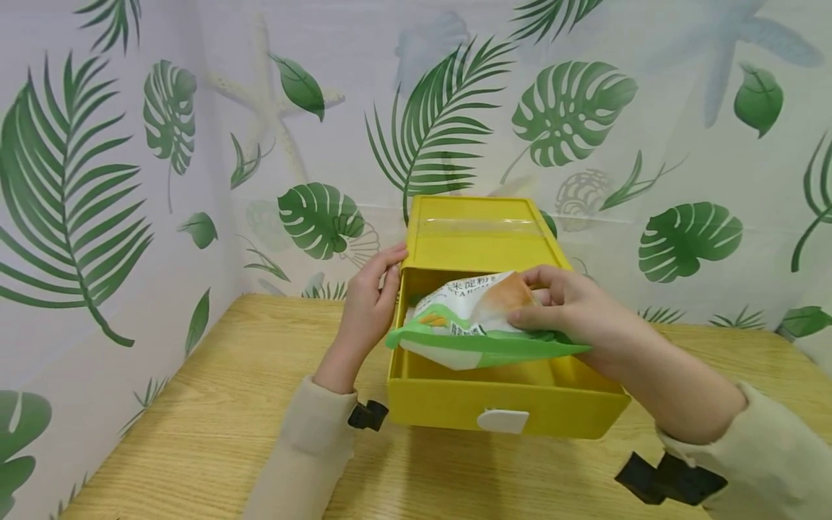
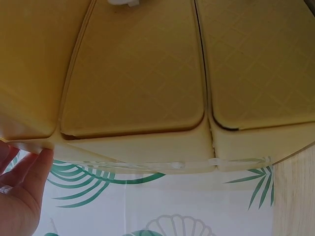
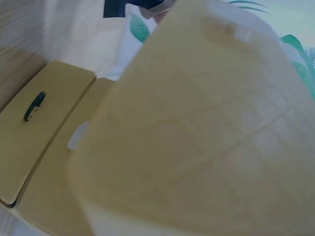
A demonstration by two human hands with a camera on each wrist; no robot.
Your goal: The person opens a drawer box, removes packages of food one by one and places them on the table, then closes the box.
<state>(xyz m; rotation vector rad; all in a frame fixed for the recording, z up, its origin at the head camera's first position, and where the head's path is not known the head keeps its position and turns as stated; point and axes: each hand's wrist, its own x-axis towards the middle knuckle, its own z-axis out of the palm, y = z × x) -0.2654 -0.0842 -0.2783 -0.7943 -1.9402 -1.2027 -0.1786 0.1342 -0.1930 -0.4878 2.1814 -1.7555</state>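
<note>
The right hand [image 1: 572, 310] pinches a bag [image 1: 471, 310] between thumb and fingers at its right end. The bag is over the open drawer [image 1: 455, 404], its green edge crossing the drawer's left rim in the head view; whether it rests on anything there, I cannot tell. It is white and green, creased, with a picture of something golden-brown and bread-like next to the thumb. Along the top run dark Chinese characters, of which 米淀粉 can be read, and under them Latin capitals that seem to begin "STAR", the rest bent out of sight. A small block of print lower down is too small to read. No brand name can be made out.

The left hand [image 1: 370, 300] grasps nothing; its fingertips touch the left side of the yellow unit [image 1: 484, 251] near the back of the drawer. A clear strip [image 1: 481, 227] lies across the unit's top.

The drawer's front carries a white handle [image 1: 503, 420]. In the right wrist view, two more drawer fronts show, one with a black handle [image 3: 34, 106], behind a large, blurred yellow surface. The unit stands on a wood-grain table [image 1: 260, 404], before a leaf-printed backdrop [image 1: 227, 43].
</note>
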